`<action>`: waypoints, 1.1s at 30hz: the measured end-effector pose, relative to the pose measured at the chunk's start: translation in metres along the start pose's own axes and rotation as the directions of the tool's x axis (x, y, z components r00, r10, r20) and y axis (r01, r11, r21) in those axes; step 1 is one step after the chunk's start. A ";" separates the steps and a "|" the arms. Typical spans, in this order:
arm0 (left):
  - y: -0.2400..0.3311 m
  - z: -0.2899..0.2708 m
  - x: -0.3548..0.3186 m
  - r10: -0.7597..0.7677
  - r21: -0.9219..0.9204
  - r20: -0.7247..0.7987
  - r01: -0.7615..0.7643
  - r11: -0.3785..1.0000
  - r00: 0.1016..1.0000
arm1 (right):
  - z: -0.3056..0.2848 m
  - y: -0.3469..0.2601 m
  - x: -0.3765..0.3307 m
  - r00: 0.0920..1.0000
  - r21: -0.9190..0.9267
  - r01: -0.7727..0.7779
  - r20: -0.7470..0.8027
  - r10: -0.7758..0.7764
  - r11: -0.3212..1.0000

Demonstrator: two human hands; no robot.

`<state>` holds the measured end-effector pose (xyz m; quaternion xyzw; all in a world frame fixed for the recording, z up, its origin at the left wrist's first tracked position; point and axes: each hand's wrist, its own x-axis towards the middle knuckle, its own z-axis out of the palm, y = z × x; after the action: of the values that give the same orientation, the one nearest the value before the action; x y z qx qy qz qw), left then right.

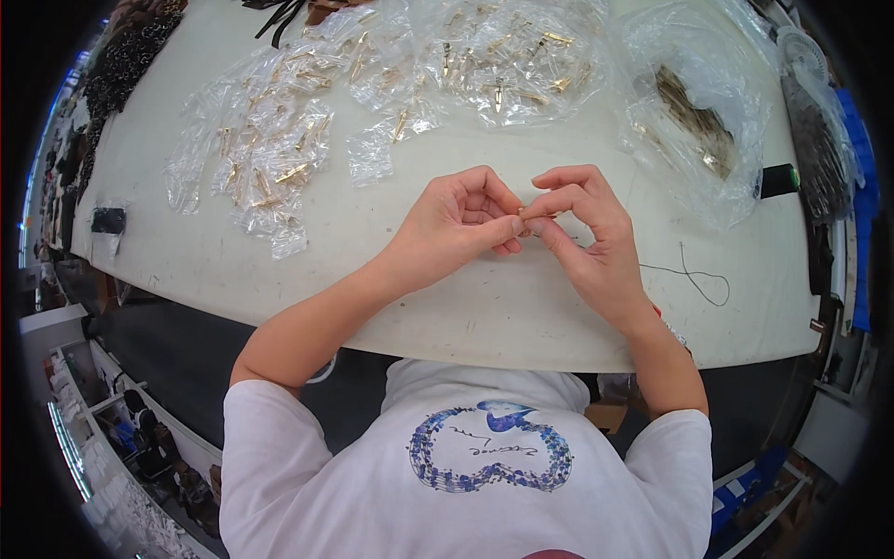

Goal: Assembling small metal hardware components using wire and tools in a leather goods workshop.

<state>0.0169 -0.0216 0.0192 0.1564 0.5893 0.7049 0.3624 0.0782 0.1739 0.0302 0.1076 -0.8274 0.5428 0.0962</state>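
Observation:
Above the near middle of the table, my left hand [461,219] and my right hand [591,228] meet fingertip to fingertip. Both are closed in a pinch on a tiny gold-coloured piece [523,213], mostly hidden by the fingers, so its exact kind does not show. A thin dark thread [715,276] lies in a loop on the table to the right of my right wrist. Beyond my hands, small clear plastic bags [279,177] with slim gold-coloured metal parts are spread out, and a larger clear bag [521,70] holds several more of them.
The pale table [447,317] curves in front of me. At the far right sits a crumpled clear bag [694,121] with brownish contents, near a black roll [780,180]. Dark beaded material [121,74] lies along the left edge, and black straps [279,19] at the back.

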 end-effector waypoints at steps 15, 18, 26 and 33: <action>-0.013 -0.001 0.011 -0.059 0.006 -0.034 0.059 0.998 0.998 | 0.004 0.025 -0.003 0.985 -0.241 0.170 0.026 -0.168 0.956; -0.016 -0.001 0.010 -0.093 0.059 -0.030 0.094 0.994 0.995 | 0.006 0.014 -0.005 0.972 -0.249 0.235 0.056 -0.229 0.939; -0.010 0.000 0.011 -0.096 0.069 -0.056 0.100 0.993 0.994 | -0.015 0.015 0.008 0.993 0.470 0.000 -0.107 0.057 0.883; 0.006 0.000 0.009 0.024 0.028 -0.082 -0.022 0.999 0.996 | -0.053 0.014 0.010 0.975 0.613 0.015 -0.183 0.123 0.790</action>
<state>0.0088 -0.0156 0.0225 0.1389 0.6115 0.7068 0.3275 0.0674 0.2269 0.0413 0.0502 -0.5955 0.7914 0.1288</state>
